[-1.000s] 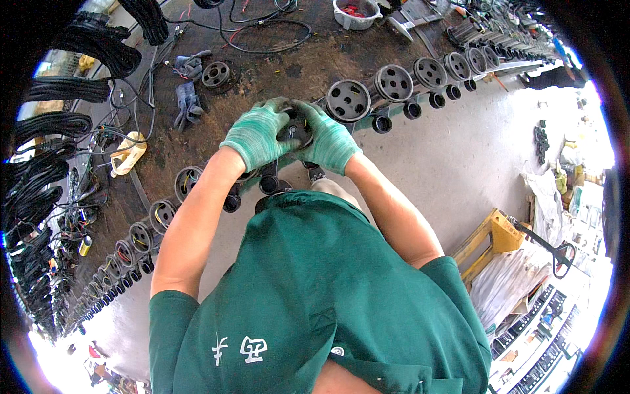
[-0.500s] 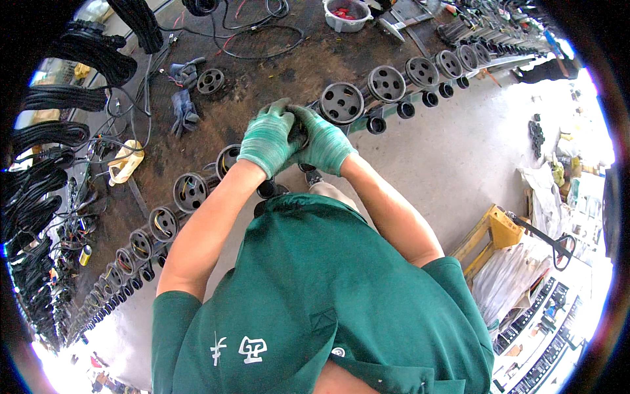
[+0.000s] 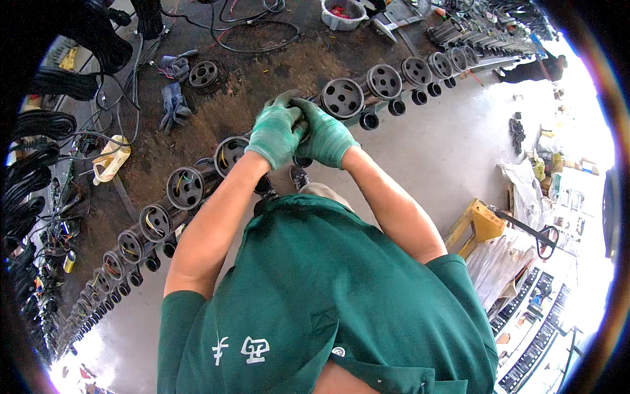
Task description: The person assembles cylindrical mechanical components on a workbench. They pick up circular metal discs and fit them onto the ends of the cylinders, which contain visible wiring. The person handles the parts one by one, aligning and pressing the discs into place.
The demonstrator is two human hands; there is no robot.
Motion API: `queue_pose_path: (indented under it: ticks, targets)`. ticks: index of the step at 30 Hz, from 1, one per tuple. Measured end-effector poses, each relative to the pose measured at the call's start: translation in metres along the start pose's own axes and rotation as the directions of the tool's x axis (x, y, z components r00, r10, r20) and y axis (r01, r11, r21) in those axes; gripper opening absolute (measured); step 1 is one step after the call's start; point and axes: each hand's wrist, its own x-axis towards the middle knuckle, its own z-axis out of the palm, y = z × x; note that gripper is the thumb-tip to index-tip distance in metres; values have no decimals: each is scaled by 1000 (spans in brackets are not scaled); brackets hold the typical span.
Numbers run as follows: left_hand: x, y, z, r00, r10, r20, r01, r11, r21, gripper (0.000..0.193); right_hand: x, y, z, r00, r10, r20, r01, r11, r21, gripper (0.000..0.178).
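Observation:
In green-and-white gloves, my left hand [image 3: 275,134] and my right hand [image 3: 323,133] meet at the table's near edge, fingertips together. Both are closed round a dark round part [image 3: 304,133], mostly hidden by the gloves, that sits in line with a row of cylinders. Just right of my hands is a grey cylinder end [image 3: 342,98] with several holes in its face. On the left, close to my left wrist, a similar cylinder end [image 3: 230,157] shows coloured wires in its openings.
More cylinders [image 3: 186,188] line the dark tabletop [image 3: 262,72], short black pipe ends jutting over the floor. A loose disc [image 3: 203,74], spare gloves [image 3: 174,105], a yellowish jug [image 3: 112,159], cable bundles [image 3: 59,83] and a grey bowl [image 3: 343,21] are beyond. A yellow pallet truck [image 3: 482,223] stands behind right.
The surroundings have shifted slightly left in the picture. My hands stay together at the dark round part, with the left glove a little farther right and its fingers slightly higher.

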Motion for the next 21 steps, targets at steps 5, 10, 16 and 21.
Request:
queue_pose_path:
  ticks: [5,10,16,21]
  targets:
    - [14,-24,-51,996,-87,16,88,990,-113,46,-5,-37,-27,991,130,8,-130,978,165,100]
    - [1,-5,-70,990,-7,139,10,1000,-20,67,-12,-35,-31,995,90,-36,-84,986,146,109]
    - [-1,41,-59,984,-39,174,25,996,84,87,-60,-32,-88,993,104,-51,-94,980,174,77]
    - [47,87,-21,965,-82,248,4,953,302,102,-90,31,-110,925,374,68,-380,914,143,34]
